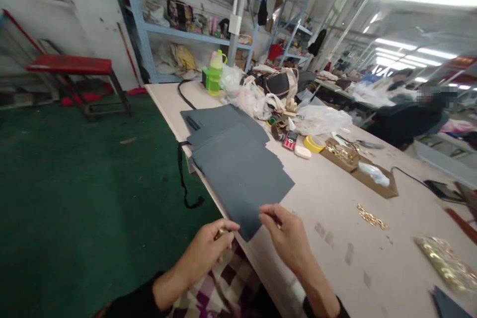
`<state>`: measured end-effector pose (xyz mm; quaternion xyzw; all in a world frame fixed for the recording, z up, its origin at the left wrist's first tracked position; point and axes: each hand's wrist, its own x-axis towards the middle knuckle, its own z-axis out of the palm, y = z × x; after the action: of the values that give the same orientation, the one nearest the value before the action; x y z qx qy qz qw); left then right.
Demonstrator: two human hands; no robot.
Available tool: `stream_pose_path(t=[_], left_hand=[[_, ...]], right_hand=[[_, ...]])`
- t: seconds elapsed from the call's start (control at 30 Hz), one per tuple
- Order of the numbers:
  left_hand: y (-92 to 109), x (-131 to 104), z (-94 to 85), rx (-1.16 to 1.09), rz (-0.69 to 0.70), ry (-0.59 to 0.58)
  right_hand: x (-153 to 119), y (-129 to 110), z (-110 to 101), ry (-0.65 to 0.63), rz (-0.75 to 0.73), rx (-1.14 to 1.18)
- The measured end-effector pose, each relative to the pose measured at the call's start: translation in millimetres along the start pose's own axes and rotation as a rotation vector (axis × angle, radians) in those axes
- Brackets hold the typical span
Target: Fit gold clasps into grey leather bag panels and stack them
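Grey sheets (242, 169) lie in an overlapping pile along the left edge of the pale table (320, 194). Which way do they point?

Their long axis runs from far left to near right, and one corner of the top sheet points to the near side, between the hands.

What are the hands doing there?

The left hand (206, 246) is at the table's edge, its fingers curled narrow around a small gold-coloured piece (221, 232). The right hand (286, 233) is by the sheets' near right edge, thumb and forefinger almost together; I cannot tell whether they grip anything.

And the material?

Smooth, matt and thin, with straight edges and corners stepping along the right side.

What else is around?

Clear plastic bags (248, 99) crowd the far end, beside a green bottle (213, 79). To the right sit a yellow tape roll (314, 144), cardboard trays (372, 185) and loose gold-coloured links (371, 217). A black strap (181, 171) hangs off the left edge.
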<state>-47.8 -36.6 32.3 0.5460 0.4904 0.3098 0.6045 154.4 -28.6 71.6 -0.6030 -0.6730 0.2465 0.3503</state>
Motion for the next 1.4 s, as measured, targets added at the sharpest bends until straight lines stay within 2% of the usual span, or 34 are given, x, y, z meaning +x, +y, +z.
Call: stream_pose_path(t=[0.1,0.2,0.27,0.33,0.43,0.5,0.57,0.67,0.8,1.07,1.2,1.3,1.4], left_hand=[[-10,1,-11.8,-0.150,-0.025,0.131],[-11,3,-17.2,-0.188,-0.050,0.215],[-9,5,-18.3,-0.197,-0.057,0.233],[-6,5,-17.0,-0.213,-0.067,0.225],[-3,2,-10.2,-0.294,-0.093,0.159],[-2,0,-3.1,-0.377,-0.082,0.085],[-1,0,4.1,-0.442,-0.077,0.019],[1,4,11.5,-0.518,-0.114,-0.050],[1,10,14.1,-0.517,-0.158,-0.086],[-2,16,16.3,-0.540,-0.153,-0.109],[0,15,16.0,-0.469,-0.151,-0.114],[2,14,14.2,-0.302,-0.141,-0.113],[3,20,13.4,0.024,0.021,-0.082]], right_hand=[[41,17,11,0.041,-0.094,-0.123],[61,26,17,0.018,-0.201,-0.289],[58,26,12,-0.067,-0.217,-0.358],[44,22,-2,-0.234,-0.170,-0.354],[19,14,-25,-0.540,-0.016,-0.197],[6,14,-33,-0.604,0.097,-0.033],[0,20,-30,-0.533,0.215,0.149],[3,35,-14,-0.385,0.371,0.389],[14,40,4,-0.354,0.417,0.513],[23,28,9,-0.442,0.397,0.512],[22,27,14,-0.388,0.402,0.516],[19,23,11,-0.328,0.391,0.458],[15,28,-2,-0.198,0.239,0.195]])
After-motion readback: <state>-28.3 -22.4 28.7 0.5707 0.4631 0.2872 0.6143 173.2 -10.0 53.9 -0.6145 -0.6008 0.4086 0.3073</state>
